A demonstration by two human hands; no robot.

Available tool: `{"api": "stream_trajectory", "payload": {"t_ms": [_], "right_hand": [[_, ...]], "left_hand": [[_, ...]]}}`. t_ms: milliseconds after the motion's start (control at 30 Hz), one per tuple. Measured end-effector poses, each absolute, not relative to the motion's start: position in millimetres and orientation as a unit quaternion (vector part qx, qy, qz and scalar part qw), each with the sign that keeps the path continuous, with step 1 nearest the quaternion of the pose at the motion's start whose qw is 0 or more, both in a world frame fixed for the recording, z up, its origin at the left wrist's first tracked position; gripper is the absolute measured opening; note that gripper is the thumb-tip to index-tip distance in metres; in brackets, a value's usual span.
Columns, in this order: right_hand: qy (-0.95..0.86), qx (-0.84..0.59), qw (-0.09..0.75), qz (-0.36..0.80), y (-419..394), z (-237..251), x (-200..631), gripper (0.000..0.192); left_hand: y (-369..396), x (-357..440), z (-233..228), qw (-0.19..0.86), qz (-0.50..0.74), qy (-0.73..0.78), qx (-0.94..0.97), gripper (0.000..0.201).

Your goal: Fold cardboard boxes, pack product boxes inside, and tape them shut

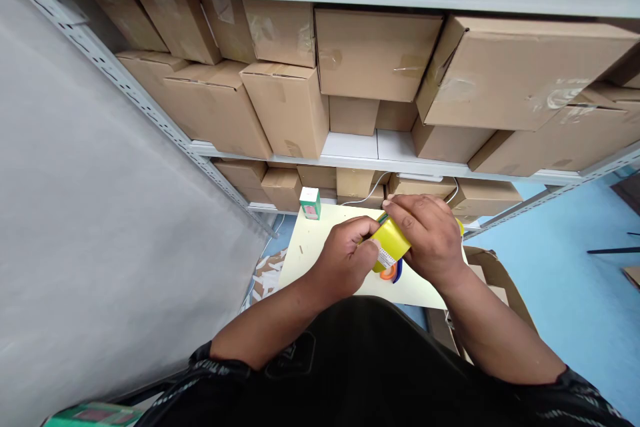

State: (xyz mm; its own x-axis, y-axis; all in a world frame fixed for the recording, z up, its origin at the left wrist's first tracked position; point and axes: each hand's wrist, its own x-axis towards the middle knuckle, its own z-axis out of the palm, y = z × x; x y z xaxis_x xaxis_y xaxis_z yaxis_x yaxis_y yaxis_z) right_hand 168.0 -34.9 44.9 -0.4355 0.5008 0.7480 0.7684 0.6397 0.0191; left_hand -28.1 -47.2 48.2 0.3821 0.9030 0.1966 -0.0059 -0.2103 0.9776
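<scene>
Yellow packet (391, 245) sits gripped between both hands: left hand (345, 260) pinches its labelled end, right hand (427, 240) clasps the top, above the bench (320, 247). Opening seems underway; a firmer pinch comes next.

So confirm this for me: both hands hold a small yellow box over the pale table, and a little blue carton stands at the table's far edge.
One detail is wrong. The little carton at the far edge of the pale table is green and white, not blue, as the head view shows. The rest stands: the left hand and right hand both hold the small yellow box.
</scene>
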Motion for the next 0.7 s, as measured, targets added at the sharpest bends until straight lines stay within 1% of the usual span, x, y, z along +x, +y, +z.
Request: {"api": "stream_trajectory", "payload": {"t_ms": [200,400,467,533,633,700], "right_hand": [[-0.826,-0.403,0.387,-0.073,-32,39,169,0.035],[-0.816,-0.413,0.403,0.001,-31,35,168,0.032],[-0.801,-0.422,0.423,0.036,-30,34,167,0.030],[-0.762,-0.443,0.463,0.098,-27,30,165,0.030],[-0.658,-0.464,0.532,0.262,-23,21,160,0.033],[-0.606,-0.457,0.548,0.351,-20,15,159,0.032]], "left_hand": [[-46,-30,43,0.602,0.419,0.296,0.612,0.012],[-46,-32,38,0.619,0.410,0.303,0.598,0.012],[-46,-32,37,0.616,0.413,0.305,0.597,0.011],[-48,-31,35,0.608,0.419,0.301,0.603,0.010],[-52,-28,33,0.588,0.428,0.287,0.624,0.010],[-54,-27,32,0.573,0.440,0.278,0.633,0.009]]}}
